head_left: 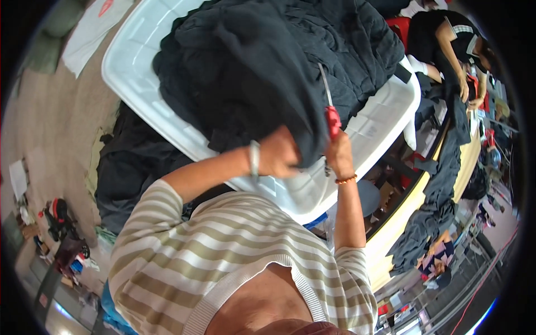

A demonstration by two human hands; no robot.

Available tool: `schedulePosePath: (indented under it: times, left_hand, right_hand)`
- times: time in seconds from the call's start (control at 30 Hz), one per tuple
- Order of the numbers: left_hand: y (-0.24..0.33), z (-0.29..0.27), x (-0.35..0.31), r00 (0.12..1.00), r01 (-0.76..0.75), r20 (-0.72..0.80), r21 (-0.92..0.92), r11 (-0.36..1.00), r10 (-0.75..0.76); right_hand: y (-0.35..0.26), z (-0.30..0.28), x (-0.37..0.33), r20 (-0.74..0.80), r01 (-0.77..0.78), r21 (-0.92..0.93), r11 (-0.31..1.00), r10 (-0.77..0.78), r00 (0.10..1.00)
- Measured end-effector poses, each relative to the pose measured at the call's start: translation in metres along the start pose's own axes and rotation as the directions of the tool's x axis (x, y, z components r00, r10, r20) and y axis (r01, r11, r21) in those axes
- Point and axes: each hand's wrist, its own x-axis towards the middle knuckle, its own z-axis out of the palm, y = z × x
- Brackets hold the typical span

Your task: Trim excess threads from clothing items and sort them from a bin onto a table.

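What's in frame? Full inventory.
Bin: 1, white, centre
Cloth heap: 1, black, inside bin
Red-handled tool: 1, red, silver, over bin
Cloth pile: 1, black, left of bin
Table: 1, pale yellow, right
Fabric: uncounted, black, on table
Co-workers: at least 2, largely dark clothes, right
Sheet: 1, white, upper left
Clutter: uncounted, mixed, lower left
Striped top: 1, white and tan, worn
Wristbands: 2, white, brown, wrists
Left grip: 1, bare, blurred, at heap
Right grip: 1, bare, on tool's handle

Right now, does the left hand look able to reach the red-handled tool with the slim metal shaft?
Probably yes: the left hand, though motion-blurred, is close by. However, a draped fold of black cloth appears between it and the red-handled tool, whose lower end the right hand grips.
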Motion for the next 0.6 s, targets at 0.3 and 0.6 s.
schedulePosePath:
  times: [0.3,0.6]
  left_hand:
    - [0.021,0.075,-0.049,0.837,0.241,0.524,-0.093,0.966,-0.159]
    - [-0.228,-0.066,-0.026,0.012,0.897,-0.708,-0.304,0.321,-0.706]
  right_hand:
    - [0.05,-0.054,-0.088,-0.013,-0.419,0.045,0.907,0.419,0.908]
    - [0.068,-0.035,-0.133,-0.08,-0.181,0.042,0.983,0.184,0.98]
